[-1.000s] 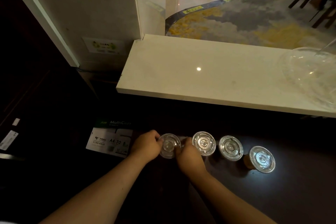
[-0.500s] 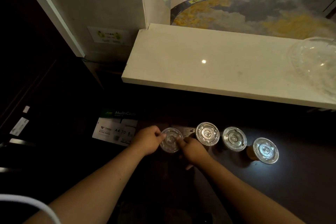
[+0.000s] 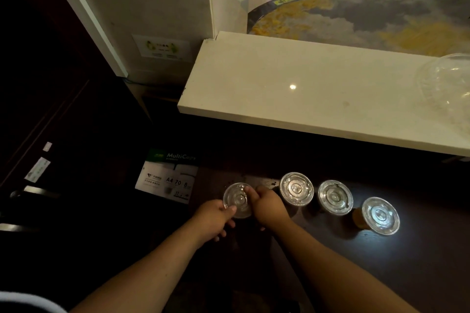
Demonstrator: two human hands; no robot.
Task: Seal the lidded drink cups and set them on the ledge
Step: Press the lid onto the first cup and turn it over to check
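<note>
Several drink cups with clear plastic lids stand in a row on a dark counter. The leftmost cup (image 3: 237, 199) sits between both hands. My left hand (image 3: 215, 218) grips its near left side, thumb on the lid's rim. My right hand (image 3: 267, 207) holds its right side, fingers pressing on the lid's edge. Three other lidded cups stand to the right: one (image 3: 296, 188) beside my right hand, one (image 3: 335, 197) further along, and one (image 3: 380, 215) with brown drink showing. The pale stone ledge (image 3: 292, 109) runs above and behind the cups.
A clear plastic dome or bag (image 3: 447, 89) lies on the ledge's right end. A box of A4 copy paper (image 3: 169, 178) sits left of the cups. A white wall with a small sticker (image 3: 162, 47) rises at the ledge's left end.
The view has shifted slightly. My left hand has slid from the cup's left side to its near left side; my right hand's fingers have moved up onto the lid's rim.
</note>
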